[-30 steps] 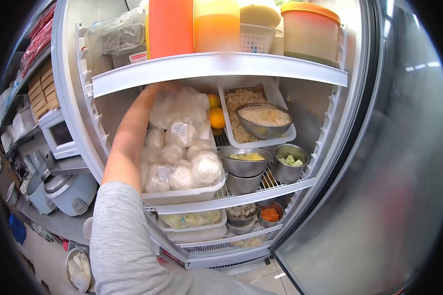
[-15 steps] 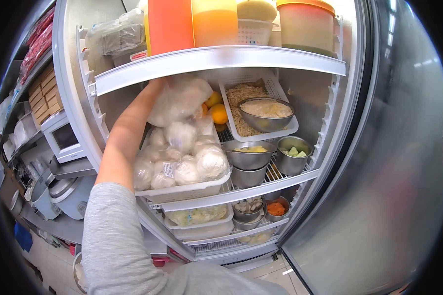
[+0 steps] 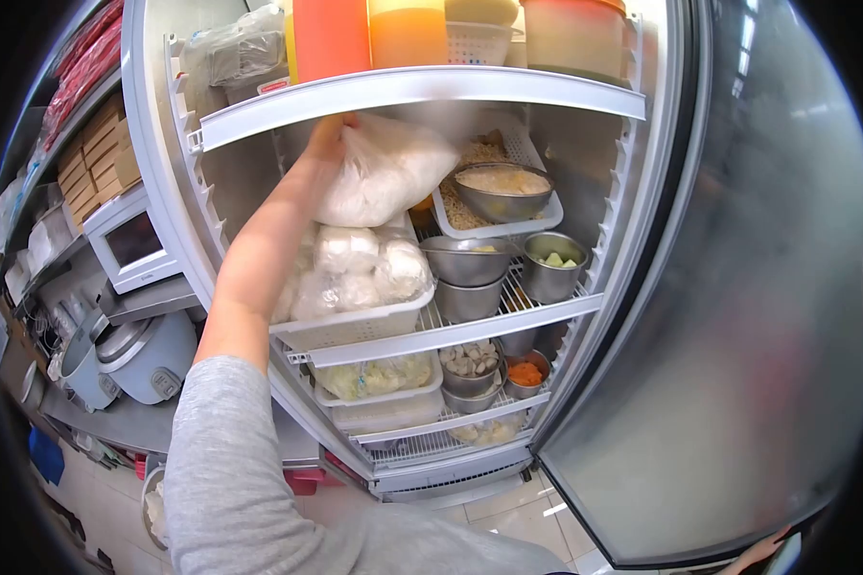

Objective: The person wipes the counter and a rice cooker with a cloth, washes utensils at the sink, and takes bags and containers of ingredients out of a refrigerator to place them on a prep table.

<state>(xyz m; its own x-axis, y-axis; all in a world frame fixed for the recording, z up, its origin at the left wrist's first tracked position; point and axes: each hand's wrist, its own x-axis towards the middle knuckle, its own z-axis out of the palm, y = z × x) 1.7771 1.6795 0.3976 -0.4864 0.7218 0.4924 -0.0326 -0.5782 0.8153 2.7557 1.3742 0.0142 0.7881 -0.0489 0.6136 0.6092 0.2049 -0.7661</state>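
Observation:
My left hand [image 3: 330, 136] grips the top of a clear plastic bag [image 3: 393, 177] with whitish contents, just under the upper refrigerator shelf. The bag is lifted over a white basket [image 3: 355, 331] of plastic-wrapped round white items [image 3: 360, 273]. What exactly fills the bag is unclear. At the bottom right edge, what seems to be my right hand [image 3: 762, 550] shows only in part by the glass door; its fingers cannot be made out.
Right of the basket stand metal bowls [image 3: 468, 297], a metal pot [image 3: 554, 268] of green pieces and a white basket [image 3: 479, 228]. The shelf edge [image 3: 422, 93] runs above the hand. The refrigerator door [image 3: 738, 316] stands open at right.
My left hand has raised the bag and brought it right and nearer, so it now covers the oranges and part of the rear basket. The view has shifted slightly. A hand has appeared at bottom right.

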